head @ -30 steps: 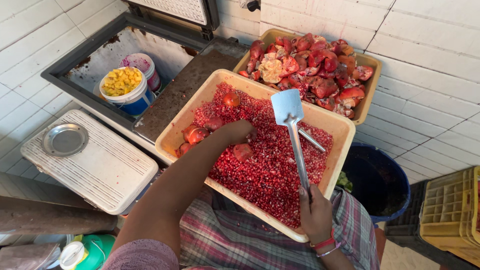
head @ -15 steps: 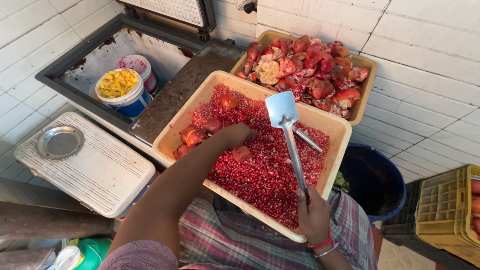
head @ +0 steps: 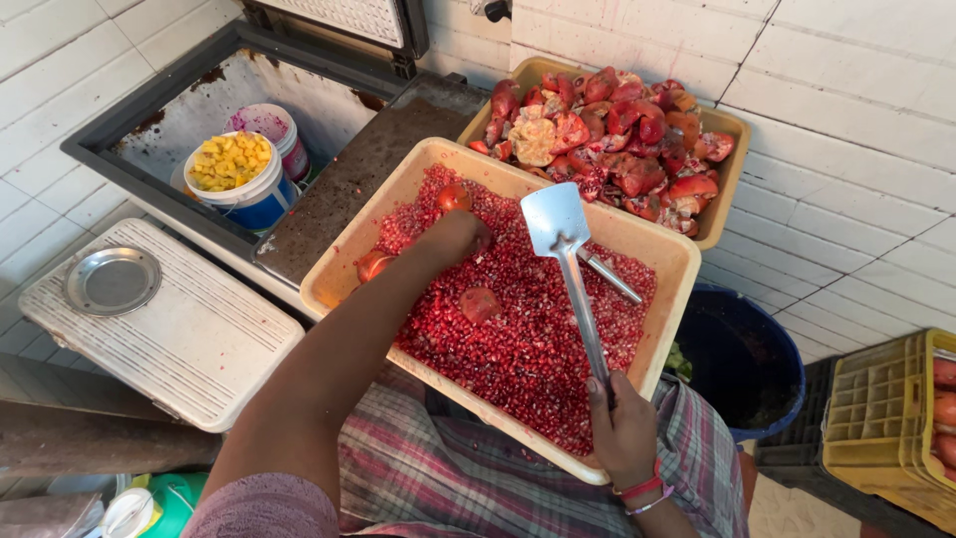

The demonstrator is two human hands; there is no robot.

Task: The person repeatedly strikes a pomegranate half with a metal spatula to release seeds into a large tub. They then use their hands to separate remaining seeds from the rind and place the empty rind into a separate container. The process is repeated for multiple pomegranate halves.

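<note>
Counted: two beige trays, one metal spatula, two tubs, one steel plate, one yellow crate, two hands.

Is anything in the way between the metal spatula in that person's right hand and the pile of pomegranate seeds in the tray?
Nothing visible does. The spatula, held by the right hand, hangs over the seeds with open air below; a second utensil lies beside it.

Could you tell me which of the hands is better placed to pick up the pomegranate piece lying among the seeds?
Left, probably: the left hand rests empty in the tray near the pomegranate piece, while the right hand grips the metal spatula.
</note>
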